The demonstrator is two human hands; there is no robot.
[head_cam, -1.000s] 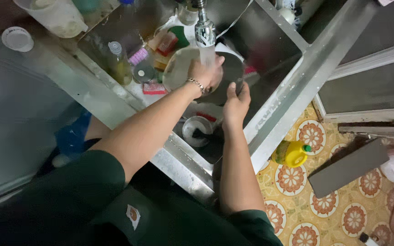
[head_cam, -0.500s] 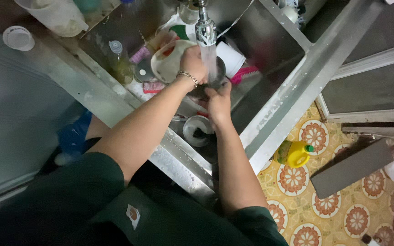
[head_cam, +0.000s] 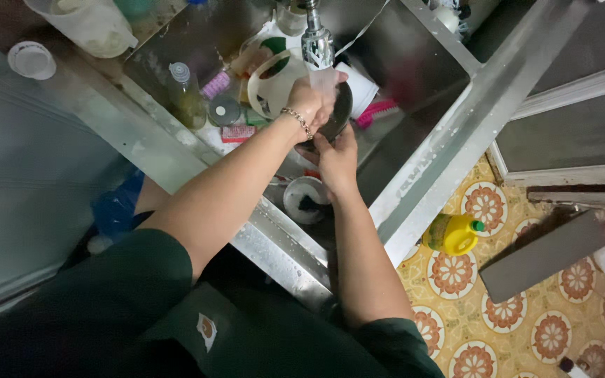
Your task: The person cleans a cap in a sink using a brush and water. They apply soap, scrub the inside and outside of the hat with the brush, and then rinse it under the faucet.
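Under the metal tap [head_cam: 317, 38], water runs over a dark round dish [head_cam: 342, 106] held above the steel sink [head_cam: 428, 168]. My left hand [head_cam: 309, 103], with a bracelet on its wrist, grips the dish's upper edge right in the stream. From below, my right hand [head_cam: 336, 159] supports the dish with its fingers on the underside. A cream bowl [head_cam: 272, 84] leans just behind my left hand. Most of the dish is hidden by both hands.
A small round bowl [head_cam: 306, 199] lies in the sink below my hands, with a pink brush [head_cam: 376, 112] and a soap bottle [head_cam: 185, 94] nearby. A yellow bottle [head_cam: 453, 233] and a grey board [head_cam: 544, 255] lie on the patterned floor. A white lid [head_cam: 31, 59] rests on the counter.
Both hands shifted the dark dish left and closer under the tap. My left hand moved from the cream bowl's side onto the dish's edge in the water.
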